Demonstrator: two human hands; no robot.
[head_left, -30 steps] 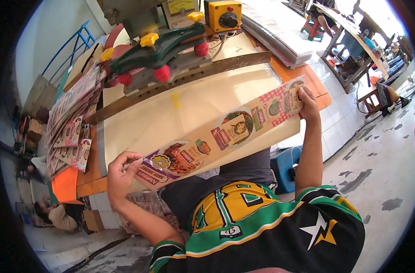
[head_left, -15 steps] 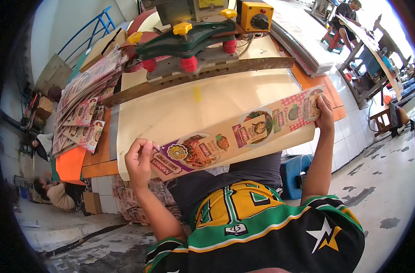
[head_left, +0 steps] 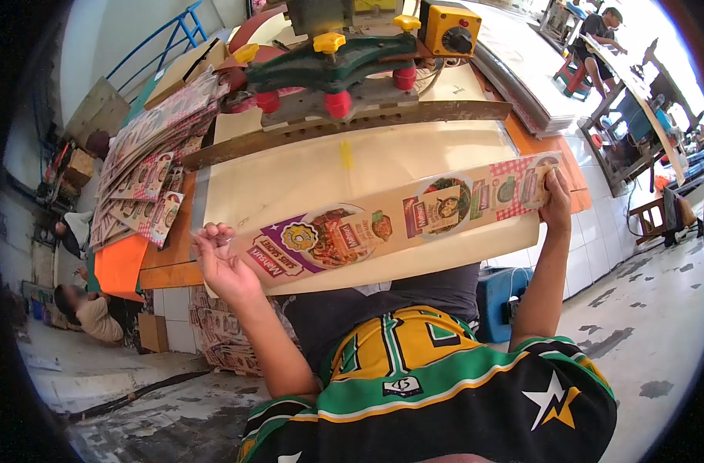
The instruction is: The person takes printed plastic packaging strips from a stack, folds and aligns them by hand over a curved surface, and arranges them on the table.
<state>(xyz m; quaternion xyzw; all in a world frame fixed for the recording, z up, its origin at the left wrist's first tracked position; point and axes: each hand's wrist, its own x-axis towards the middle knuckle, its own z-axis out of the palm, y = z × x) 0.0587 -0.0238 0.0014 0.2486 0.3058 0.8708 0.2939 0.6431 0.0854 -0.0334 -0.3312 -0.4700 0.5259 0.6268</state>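
A long printed food-label strip [head_left: 398, 224] stretches across a pale cream sheet [head_left: 290, 181], its right end higher than its left. My right hand [head_left: 555, 202] grips the right end, thumb on top. Just beyond the left end is my left hand [head_left: 230, 266], palm partly turned up and fingers curled closed. Something clear glints at those fingertips, too faint to name. Behind the strip, a long metal bar [head_left: 352, 131] crosses the cream sheet beneath a dark green press head [head_left: 332, 65] with yellow knobs and red feet.
A fanned stack of printed sheets [head_left: 147, 166] lies at the left beside an orange sheet [head_left: 120, 270]. A yellow control box [head_left: 449, 29] with a black dial sits by the press. More stacked sheets [head_left: 529, 92] are at the right. Other people sit in the background, left and far right.
My left hand has moved left and slightly up, off the printed left end, and its palm has turned upward. The strip lies a little flatter; my right hand still grips it.
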